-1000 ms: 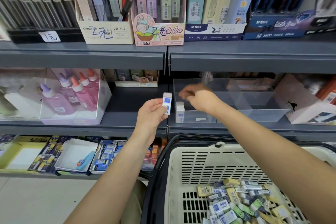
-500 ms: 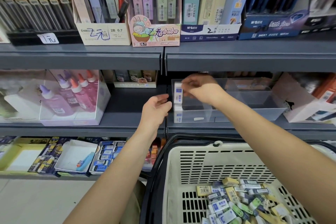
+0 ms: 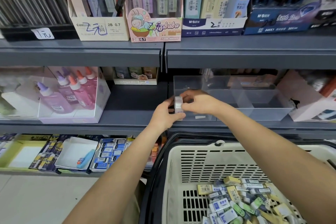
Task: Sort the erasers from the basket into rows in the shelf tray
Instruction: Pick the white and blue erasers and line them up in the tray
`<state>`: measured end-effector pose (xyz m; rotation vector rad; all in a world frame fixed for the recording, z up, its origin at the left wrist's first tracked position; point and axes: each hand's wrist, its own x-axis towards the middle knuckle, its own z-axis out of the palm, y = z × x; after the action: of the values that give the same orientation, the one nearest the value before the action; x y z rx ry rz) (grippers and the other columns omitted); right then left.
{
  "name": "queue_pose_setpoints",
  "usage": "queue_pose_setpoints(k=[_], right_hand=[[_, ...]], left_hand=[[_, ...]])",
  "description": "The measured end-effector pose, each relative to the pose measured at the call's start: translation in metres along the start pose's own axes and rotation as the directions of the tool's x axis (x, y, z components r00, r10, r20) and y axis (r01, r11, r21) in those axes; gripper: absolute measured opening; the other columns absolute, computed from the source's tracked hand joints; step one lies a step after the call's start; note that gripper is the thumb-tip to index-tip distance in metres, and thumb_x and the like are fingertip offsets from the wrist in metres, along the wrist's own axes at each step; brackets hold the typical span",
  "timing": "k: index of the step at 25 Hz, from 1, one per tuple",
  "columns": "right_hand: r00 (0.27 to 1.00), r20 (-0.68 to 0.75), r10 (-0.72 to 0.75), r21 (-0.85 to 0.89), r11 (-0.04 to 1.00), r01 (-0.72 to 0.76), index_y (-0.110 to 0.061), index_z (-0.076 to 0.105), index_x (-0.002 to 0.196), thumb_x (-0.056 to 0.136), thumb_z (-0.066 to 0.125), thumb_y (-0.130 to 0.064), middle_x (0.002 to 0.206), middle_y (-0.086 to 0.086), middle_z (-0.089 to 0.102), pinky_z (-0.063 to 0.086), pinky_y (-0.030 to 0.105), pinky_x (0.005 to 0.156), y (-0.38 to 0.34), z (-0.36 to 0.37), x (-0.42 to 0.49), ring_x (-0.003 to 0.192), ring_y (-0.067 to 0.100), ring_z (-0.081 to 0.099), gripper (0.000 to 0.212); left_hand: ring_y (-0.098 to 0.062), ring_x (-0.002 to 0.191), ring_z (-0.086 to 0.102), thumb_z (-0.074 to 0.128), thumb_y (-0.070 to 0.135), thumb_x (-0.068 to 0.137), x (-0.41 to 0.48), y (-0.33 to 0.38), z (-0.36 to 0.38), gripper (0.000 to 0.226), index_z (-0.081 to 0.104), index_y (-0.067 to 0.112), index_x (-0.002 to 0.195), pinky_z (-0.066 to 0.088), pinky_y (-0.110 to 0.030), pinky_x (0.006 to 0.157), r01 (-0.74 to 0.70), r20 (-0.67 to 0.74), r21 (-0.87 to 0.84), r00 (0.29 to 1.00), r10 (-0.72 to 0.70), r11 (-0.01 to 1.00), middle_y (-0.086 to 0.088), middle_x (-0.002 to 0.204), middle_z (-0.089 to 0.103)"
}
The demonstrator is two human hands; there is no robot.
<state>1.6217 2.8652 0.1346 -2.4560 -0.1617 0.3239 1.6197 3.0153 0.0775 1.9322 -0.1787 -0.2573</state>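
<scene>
Bright, even overhead shop light; soft shadows under shelves. Wide-angle bending at edges. Motion blur on left hand, right hand, erasers. Faint glare on tray.

Grey shop shelves, pale floor.

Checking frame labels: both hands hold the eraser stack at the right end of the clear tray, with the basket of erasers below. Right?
Not quite. The head view shows the left hand and right hand holding the eraser stack at the left end of the clear tray, not the right end. The rest stands: the basket of erasers is below.
</scene>
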Motion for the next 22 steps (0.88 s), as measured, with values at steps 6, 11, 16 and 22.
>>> queue_pose_setpoints(k=[6, 11, 16, 22], right_hand=[[0.999, -0.035, -0.028, -0.029, 0.999, 0.027, -0.019, 0.057, 0.117, 0.081, 0.059, -0.025, 0.110, 0.003, 0.066, 0.050, 0.035, 0.090, 0.000, 0.003, -0.001, 0.101, 0.019, 0.061, 0.036], [0.993, -0.093, -0.066, -0.054, 0.997, 0.061, -0.022, 0.044, 0.135, 0.087, 0.058, -0.033, 0.130, -0.002, 0.057, 0.040, 0.027, 0.100, 0.005, -0.008, -0.028, 0.120, 0.013, 0.052, 0.051], [0.926, -0.363, -0.101, 0.171, 0.970, 0.172, -0.028, 0.064, 0.104, 0.086, 0.063, -0.023, 0.098, -0.017, 0.067, 0.043, 0.005, 0.084, 0.067, -0.005, -0.133, 0.092, -0.009, 0.060, 0.019], [0.991, 0.040, 0.130, -0.072, 0.989, -0.127, -0.017, 0.068, 0.103, 0.087, 0.061, -0.025, 0.097, -0.003, 0.069, 0.050, 0.024, 0.081, 0.175, 0.057, -0.214, 0.087, 0.009, 0.063, 0.018]], left_hand=[[-0.015, 0.101, 0.061, 0.075, 0.011, 0.076, 0.002, -0.002, 0.000, 0.059, 0.050, 0.015, 0.130, 0.048, -0.033, 0.095, -0.014, 0.004, 0.000, 1.000, 0.014, 1.000, -0.003, 0.114, 0.064], [-0.009, 0.112, 0.050, 0.073, 0.020, 0.079, -0.030, 0.015, 0.004, 0.069, 0.038, 0.013, 0.138, 0.042, -0.025, 0.093, 0.045, -0.098, 0.027, 0.994, -0.042, 0.999, 0.002, 0.132, 0.050], [0.004, 0.092, 0.054, 0.068, 0.028, 0.078, -0.115, 0.030, 0.042, 0.033, 0.050, 0.041, 0.102, 0.045, -0.012, 0.073, -0.159, -0.188, 0.045, 0.968, 0.165, 0.986, 0.012, 0.109, 0.056], [-0.003, 0.078, 0.055, 0.067, 0.013, 0.083, -0.117, 0.026, 0.138, 0.014, 0.060, 0.018, 0.094, 0.043, -0.019, 0.079, 0.113, 0.217, 0.086, 0.968, -0.130, 0.990, 0.007, 0.088, 0.059]])
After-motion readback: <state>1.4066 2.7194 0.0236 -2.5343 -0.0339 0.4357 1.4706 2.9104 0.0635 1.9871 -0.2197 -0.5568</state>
